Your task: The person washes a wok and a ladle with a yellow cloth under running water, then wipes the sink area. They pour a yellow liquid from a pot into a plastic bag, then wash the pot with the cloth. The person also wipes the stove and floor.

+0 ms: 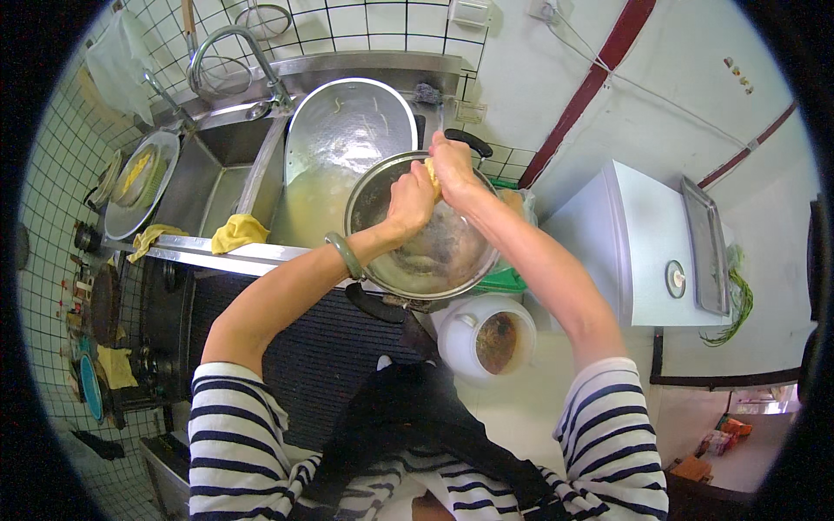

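Observation:
Both my hands are closed over a wide metal pot (372,193) with black handles at its far and near sides. My left hand (412,205) and my right hand (455,172) grip a yellow cloth (433,176), bunched and mostly hidden by the fingers. The right hand is slightly higher and farther away than the left. The pot's bottom looks wet, with a dark, cloudy patch. Behind it, a large metal basin (347,122) leans in the sink, touching or close to the pot's rim.
Yellow cloths (239,234) hang over the sink's front edge. A second sink bowl (228,174) and a curved faucet (274,87) are at left. Below the pot stands a white bucket (460,347) with scraps inside. A white cabinet (651,243) bearing a metal tray (705,252) is at right.

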A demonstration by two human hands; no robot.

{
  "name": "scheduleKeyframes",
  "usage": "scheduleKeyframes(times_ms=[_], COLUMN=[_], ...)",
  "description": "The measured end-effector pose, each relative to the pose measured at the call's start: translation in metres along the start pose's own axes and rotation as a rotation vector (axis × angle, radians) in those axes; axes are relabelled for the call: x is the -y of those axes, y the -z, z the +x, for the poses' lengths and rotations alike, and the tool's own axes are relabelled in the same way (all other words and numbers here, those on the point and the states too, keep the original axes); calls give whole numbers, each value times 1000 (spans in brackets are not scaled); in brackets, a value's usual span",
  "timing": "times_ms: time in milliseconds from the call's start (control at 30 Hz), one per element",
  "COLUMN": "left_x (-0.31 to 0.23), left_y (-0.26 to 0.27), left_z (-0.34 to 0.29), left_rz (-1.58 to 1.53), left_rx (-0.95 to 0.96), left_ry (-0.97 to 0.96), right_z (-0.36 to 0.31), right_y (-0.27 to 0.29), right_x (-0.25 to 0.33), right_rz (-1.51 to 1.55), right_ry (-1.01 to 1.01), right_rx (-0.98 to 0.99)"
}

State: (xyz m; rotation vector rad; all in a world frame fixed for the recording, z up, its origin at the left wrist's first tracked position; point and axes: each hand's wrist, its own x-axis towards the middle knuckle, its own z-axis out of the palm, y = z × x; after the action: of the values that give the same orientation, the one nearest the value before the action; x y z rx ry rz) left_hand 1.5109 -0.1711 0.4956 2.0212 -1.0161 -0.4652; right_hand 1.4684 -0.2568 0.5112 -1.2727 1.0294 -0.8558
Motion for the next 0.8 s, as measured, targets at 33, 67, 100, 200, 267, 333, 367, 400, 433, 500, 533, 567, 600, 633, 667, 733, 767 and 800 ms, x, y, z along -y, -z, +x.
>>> scheduleKeyframes(times_ms=[33, 67, 100, 200, 267, 333, 367, 400, 433, 500, 533, 567, 600, 633, 667, 733, 767, 800], left_x=[-2, -4, -7, -18, -25, -29, -29, -30, -27, -25, -23, -22, -21, -21, -20, -22, -23, -24], left_y=[5, 10, 16, 33, 40, 49, 53, 55, 57, 59, 59, 57, 54, 51, 47, 37, 33, 30], left_z=[-2, -4, -3, 1, 3, 7, 8, 9, 7, 11, 13, 15, 18, 22, 25, 28, 28, 28], left_rz=[-27, -64, -101, -416, -944, -1148, -1188, -1234, -1256, -1226, -1210, -1227, -1213, -1203, -1194, -1128, -1081, -1030], left_rx=[4, 36, 66, 234, 382, 611, 624, 649, 613, 627, 631, 601, 587, 573, 560, 381, 340, 304], left_ry=[-47, -57, -66, 48, 168, 145, 167, 157, 210, 246, 276, 257, 261, 263, 264, 333, 320, 325], right_z=[-1, -2, -4, -7, -10, -12, -13, -14, -14, -13, -14, -13, -14, -13, -15, -17, -18, -19], right_y=[2, 5, 9, 17, 18, 17, 17, 17, 18, 23, 25, 30, 33, 35, 37, 40, 41, 43], right_x=[6, 14, 22, 43, 50, 53, 53, 51, 51, 48, 45, 44, 42, 40, 37, 33, 31, 29], right_rz=[46, 85, 128, 183, 158, 151, 22, -96, -208, -518, -425, -289, -150, -158, -201, -288, -292, -305], right_ry=[-18, -56, -93, -49, 3, 56, 97, 253, 414, 549, 428, 322, 182, 188, 252, 302, 320, 317], right_rx=[36, 67, 140, 266, 376, 412, 442, 403, 413, 438, 540, 599, 647, 726, 736, 719, 712, 668])
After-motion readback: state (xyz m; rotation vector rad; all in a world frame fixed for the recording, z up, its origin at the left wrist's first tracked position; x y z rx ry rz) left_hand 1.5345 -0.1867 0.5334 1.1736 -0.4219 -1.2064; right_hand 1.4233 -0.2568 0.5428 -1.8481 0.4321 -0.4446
